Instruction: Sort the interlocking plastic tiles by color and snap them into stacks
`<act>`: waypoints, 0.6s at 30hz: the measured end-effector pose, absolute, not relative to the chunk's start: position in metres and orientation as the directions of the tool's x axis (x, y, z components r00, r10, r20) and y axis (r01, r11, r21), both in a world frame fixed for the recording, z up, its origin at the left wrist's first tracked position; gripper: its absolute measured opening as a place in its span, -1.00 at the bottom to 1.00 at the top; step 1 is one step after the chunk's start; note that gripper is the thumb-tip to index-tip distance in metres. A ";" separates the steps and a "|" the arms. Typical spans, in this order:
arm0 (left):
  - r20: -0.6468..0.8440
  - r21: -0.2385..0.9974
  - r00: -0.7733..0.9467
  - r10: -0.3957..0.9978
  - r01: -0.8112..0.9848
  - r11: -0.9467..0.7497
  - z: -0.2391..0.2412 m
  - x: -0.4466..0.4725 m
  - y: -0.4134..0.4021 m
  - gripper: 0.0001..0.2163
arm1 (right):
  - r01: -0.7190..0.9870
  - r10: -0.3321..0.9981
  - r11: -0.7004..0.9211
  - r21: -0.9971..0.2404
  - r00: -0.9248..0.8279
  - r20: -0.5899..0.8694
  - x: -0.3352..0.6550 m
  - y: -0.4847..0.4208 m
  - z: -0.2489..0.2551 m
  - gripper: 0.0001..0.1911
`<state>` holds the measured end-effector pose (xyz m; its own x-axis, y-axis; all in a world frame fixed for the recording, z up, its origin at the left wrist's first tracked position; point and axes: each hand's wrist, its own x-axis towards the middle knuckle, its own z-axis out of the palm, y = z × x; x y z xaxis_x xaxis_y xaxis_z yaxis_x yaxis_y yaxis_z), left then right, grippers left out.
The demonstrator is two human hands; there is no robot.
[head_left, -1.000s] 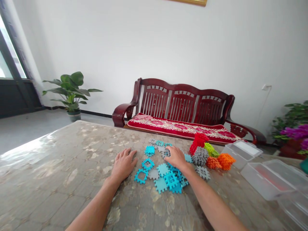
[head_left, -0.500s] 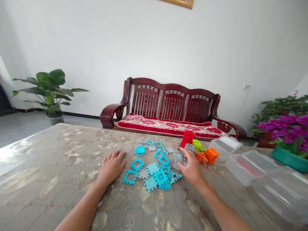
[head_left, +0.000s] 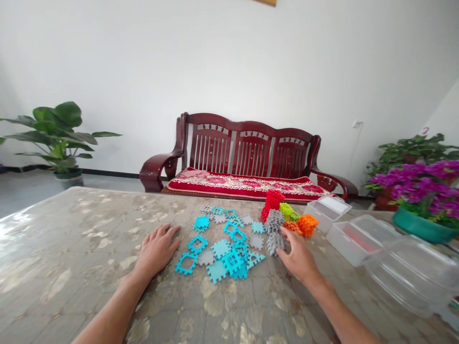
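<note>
Beneath both hands, a table (head_left: 89, 272); beyond them, a bench (head_left: 247, 157). Right of the right hand, clear boxes (head_left: 344, 248). Left hand (head_left: 158, 247) flat, thumb apart, holding nothing. Right hand (head_left: 297, 255) with thumb and forefinger parted at a gray pile (head_left: 275, 244); cannot tell if gripping. Past that hand, red pile (head_left: 272, 203), orange pile (head_left: 308, 224). Between hands, blue tiles (head_left: 233, 260).

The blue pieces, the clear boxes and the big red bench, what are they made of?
Blue pieces: probably plastic, smooth, with even color and crisp toothed edges; stiff foam is possible. Clear boxes: likely plastic, slightly cloudy but see-through. Red bench: looks like varnished wood, dark, slatted and shiny.
</note>
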<state>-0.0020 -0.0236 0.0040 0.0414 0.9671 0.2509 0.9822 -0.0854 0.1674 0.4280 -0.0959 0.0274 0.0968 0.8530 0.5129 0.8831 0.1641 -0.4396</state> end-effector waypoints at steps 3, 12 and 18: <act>0.251 0.159 0.048 0.967 0.983 -0.090 0.004 -0.002 -0.024 -0.57 | 0.895 0.866 0.157 -0.417 0.079 0.494 0.427 -0.097 0.026 -0.33; 0.247 0.162 0.037 0.968 0.984 -0.079 0.006 -0.001 -0.024 -0.58 | 0.875 0.886 0.126 -0.467 0.112 0.449 0.423 -0.098 0.018 -0.42; 0.243 0.143 0.044 0.969 0.986 -0.080 0.005 -0.001 -0.024 -0.58 | 0.895 0.895 0.138 -0.425 0.071 0.440 0.425 -0.099 0.027 -0.47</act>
<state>-0.0014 -0.0242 0.0052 0.0436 0.9691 0.2428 0.9865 -0.0802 0.1430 0.4251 -0.0994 0.0269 0.0706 0.8954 0.4395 0.8947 0.1380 -0.4248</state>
